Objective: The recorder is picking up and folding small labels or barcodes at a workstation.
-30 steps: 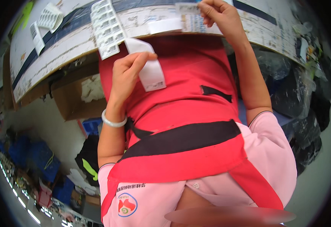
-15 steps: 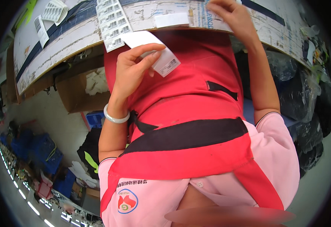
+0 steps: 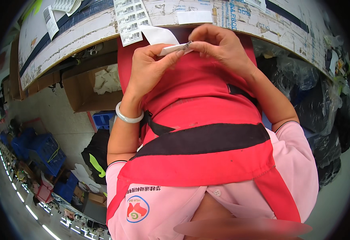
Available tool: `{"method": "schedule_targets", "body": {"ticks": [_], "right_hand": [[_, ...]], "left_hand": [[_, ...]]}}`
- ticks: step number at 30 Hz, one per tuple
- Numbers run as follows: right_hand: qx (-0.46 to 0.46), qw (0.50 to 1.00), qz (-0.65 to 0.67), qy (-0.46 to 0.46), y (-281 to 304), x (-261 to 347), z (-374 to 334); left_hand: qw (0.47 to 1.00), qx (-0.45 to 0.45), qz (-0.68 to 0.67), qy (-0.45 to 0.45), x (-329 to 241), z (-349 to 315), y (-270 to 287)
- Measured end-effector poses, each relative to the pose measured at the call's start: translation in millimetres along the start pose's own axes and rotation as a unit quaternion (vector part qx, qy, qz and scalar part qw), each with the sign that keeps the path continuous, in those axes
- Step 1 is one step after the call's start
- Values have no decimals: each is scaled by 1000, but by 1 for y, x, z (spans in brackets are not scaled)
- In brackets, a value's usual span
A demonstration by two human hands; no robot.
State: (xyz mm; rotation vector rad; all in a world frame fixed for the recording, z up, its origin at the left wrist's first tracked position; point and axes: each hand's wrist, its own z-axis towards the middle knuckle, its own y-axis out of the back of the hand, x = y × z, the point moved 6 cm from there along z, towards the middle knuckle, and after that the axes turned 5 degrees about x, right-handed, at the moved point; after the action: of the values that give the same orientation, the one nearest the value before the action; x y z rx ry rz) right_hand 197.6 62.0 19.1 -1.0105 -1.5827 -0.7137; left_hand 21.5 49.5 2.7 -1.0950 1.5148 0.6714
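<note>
Above my lap, my left hand (image 3: 151,68) pinches a white label strip (image 3: 159,35) between thumb and fingers. The strip bends back toward the table edge, and its near end shows a small barcode. My right hand (image 3: 225,50) is closed at that barcode end, thumb and index finger pressed together on it. Whether a label is lifting from the backing is too small to tell. Just beyond the left hand, a sheet of barcode labels (image 3: 131,20) lies on the table and hangs over its edge. A blank white strip (image 3: 195,17) rests on the table beyond my right hand.
The worn white table (image 3: 83,40) has dark bands across it. More labels (image 3: 51,23) lie at its left, others (image 3: 257,3) at the far right. Underneath stands a cardboard box (image 3: 79,94) holding pale scraps. Dark plastic bags (image 3: 315,108) crowd the right side.
My right hand has come from the table down and left to the strip's barcode end. The strip has tilted up in my left hand, and the view has shifted slightly.
</note>
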Motion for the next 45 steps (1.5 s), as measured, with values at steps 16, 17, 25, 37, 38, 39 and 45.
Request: {"method": "schedule_targets", "body": {"ticks": [16, 17, 25, 37, 38, 39, 45], "right_hand": [[-109, 992, -40, -50, 64, 6, 34], [-100, 994, -40, -36, 64, 7, 36], [-101, 990, -79, -56, 62, 2, 44], [-103, 988, -92, -64, 59, 2, 44], [-103, 988, -92, -64, 58, 2, 44], [-103, 988, -92, -64, 58, 3, 44], [-108, 986, -114, -58, 54, 7, 44]], "left_hand": [[997, -5, 63, -42, 3, 5, 6], [997, -5, 63, -41, 3, 6, 6], [998, -7, 58, -32, 9, 8, 4], [998, -2, 54, -25, 12, 9, 1], [998, -1, 54, -25, 12, 9, 2], [998, 0, 57, -27, 12, 9, 1], [997, 4, 64, -30, 11, 9, 1]]}}
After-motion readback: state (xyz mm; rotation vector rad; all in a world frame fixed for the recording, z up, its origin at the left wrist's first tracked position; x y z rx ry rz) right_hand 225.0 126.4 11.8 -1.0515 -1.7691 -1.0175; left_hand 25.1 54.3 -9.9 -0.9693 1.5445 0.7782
